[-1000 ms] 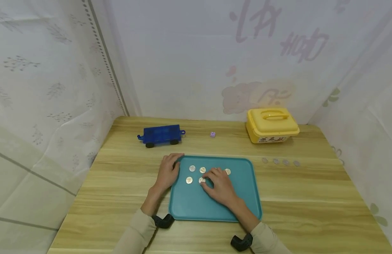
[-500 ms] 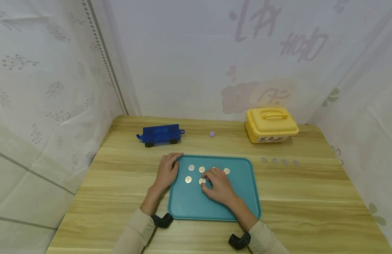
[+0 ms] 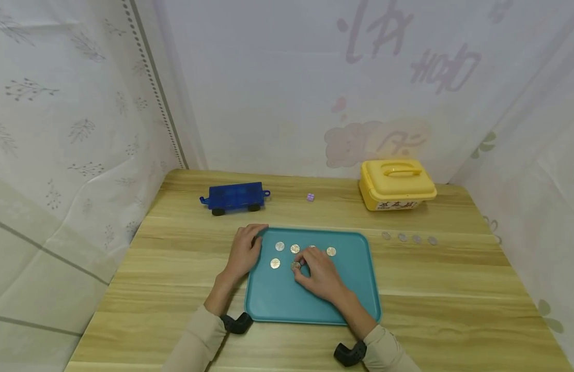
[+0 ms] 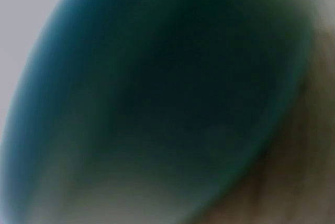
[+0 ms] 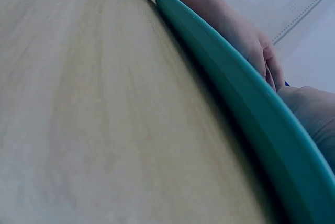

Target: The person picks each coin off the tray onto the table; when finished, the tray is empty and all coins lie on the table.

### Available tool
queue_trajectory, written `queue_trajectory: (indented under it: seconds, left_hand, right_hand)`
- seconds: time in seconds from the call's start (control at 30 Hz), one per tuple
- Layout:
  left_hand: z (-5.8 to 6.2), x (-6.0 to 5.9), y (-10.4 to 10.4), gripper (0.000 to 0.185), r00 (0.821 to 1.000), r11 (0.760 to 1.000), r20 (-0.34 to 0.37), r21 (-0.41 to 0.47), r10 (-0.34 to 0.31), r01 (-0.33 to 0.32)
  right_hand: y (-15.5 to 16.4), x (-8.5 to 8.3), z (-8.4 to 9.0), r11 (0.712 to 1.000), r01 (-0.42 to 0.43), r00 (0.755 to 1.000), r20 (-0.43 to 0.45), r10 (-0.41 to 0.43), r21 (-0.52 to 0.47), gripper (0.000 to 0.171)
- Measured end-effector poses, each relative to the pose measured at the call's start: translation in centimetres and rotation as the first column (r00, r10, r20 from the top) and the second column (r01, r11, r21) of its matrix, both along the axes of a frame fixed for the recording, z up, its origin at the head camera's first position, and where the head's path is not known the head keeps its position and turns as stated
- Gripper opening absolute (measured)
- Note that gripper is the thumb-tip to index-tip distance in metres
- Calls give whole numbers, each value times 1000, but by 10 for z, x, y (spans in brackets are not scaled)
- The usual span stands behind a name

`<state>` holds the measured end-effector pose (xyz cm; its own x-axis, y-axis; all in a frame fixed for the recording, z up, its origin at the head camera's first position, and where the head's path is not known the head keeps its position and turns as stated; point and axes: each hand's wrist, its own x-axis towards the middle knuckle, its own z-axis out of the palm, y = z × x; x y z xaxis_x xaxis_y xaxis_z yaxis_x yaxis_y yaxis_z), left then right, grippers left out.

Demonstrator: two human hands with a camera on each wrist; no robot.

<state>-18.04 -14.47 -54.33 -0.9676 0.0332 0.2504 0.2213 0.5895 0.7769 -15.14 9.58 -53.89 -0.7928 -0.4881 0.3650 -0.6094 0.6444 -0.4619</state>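
Note:
A teal tray [image 3: 356, 289] lies on the wooden table [image 3: 175, 258] with several silver coins on it, among them one [image 3: 279, 246] near its far left and one [image 3: 331, 251] further right. My right hand [image 3: 299, 269] is over the tray's middle, thumb and forefinger pinching a coin [image 3: 295, 265]. My left hand [image 3: 246, 252] rests on the tray's left rim, fingers reaching round the far-left corner. In the right wrist view the tray's rim [image 5: 235, 103] crosses the frame with the left hand [image 5: 256, 46] behind it. The left wrist view is only a teal blur.
At the back stand a blue toy wagon [image 3: 234, 197], a small purple die [image 3: 310, 197] and a yellow lidded box [image 3: 397, 184]. Several pale discs [image 3: 407, 238] lie in a row right of the tray. Curtains close in three sides.
The right hand's fingers have curled in tighter on the coin in the front row. The left hand and the tray have stayed put.

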Motion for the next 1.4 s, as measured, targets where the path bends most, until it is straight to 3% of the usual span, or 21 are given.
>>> queue_trajectory:
  seconds: [0.23,0.53,0.77,0.93,1.1,1.2,1.3,1.4]
  left_hand:
    - [1,-1,0,36,1000,1000,-1,-2,-2,2]
    - [1,0,0,36,1000,1000,6,1,1,-1]
    - [2,0,1,36,1000,1000,13,2,5,-5]
    - [2,1,1,36,1000,1000,11,4,4,-4]
    - [4,2,0,36,1000,1000,21,10,3,-3]
    - [4,2,0,36,1000,1000,22,11,3,-3]
    - [3,2,1,36,1000,1000,20,11,3,-3]
    - [3,1,1,36,1000,1000,16,14,4,-4]
  right_hand:
    - [3,0,2,994,-59,996,59,65,-89,3]
    - [8,-2,-1,958,-123,977,135,162,-260,13]
    - [18,-3,5,952,-102,954,244,176,-289,9]
    - [39,-5,13,958,12,952,296,77,-287,10]
    - [77,-10,34,935,160,945,323,-52,-317,11]
    - [108,-17,34,912,252,916,384,-117,-322,15]
    - [140,-23,37,889,333,869,467,-161,-315,24]
    - [173,-28,38,865,382,848,495,-188,-326,30]
